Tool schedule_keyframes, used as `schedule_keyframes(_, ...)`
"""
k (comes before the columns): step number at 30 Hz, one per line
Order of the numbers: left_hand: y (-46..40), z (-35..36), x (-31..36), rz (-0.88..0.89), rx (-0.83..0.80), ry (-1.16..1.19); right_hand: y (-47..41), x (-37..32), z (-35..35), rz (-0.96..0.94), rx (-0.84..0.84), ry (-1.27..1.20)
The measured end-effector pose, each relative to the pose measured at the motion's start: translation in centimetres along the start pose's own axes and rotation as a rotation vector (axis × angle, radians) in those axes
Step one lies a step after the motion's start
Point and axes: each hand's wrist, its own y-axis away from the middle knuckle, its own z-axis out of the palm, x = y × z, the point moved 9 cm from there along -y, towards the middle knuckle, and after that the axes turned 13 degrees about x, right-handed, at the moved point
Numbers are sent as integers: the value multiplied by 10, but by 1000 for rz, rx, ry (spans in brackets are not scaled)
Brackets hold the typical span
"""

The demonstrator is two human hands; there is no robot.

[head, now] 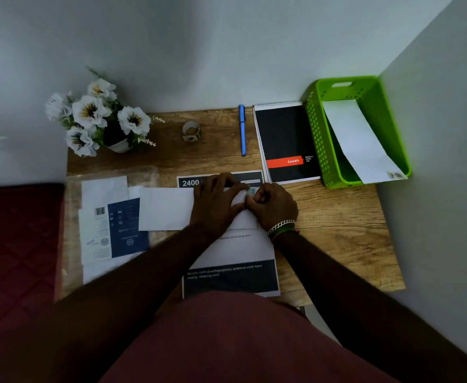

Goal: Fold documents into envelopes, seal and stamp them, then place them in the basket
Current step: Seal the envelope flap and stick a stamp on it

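Far left on the wooden table (337,217) sat a pot of white flowers (99,117), and in front of it a clear plastic pack of envelopes (110,222) with a blue label. Next over, a little roll of stamps (191,131) near the wall, then a blue pen (242,129).

In the middle, a white envelope (166,208) lay flat on top of a printed document (232,261). The left hand (215,201) was spread across it, fingers fairly straight, pressing it down. The right hand (273,204) had its fingers curled in tight, pinching a small stamp (250,191) at the envelope's top right corner.

Right of that was a black spiral notepad (286,142), and in the far corner a green basket (315,134) with one stamped envelope (359,142) already leaning inside it.
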Motion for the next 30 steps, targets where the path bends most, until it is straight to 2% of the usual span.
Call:
schedule_keyframes(11, 1, -1, 0, 11, -6, 13, -1, -2, 0, -85, -53, -33)
schedule_keyframes(21, 2, 3, -1, 21, -10, -3, -3, 5, -3, -51, -7, -130)
schedule_keyframes(26, 1, 3, 2, 9, -25, -18, -8, 9, -2, 53, 8, -128)
schedule_keyframes(30, 4, -1, 4, 46, -13, -24, -7, 7, 0, 76, -46, -116)
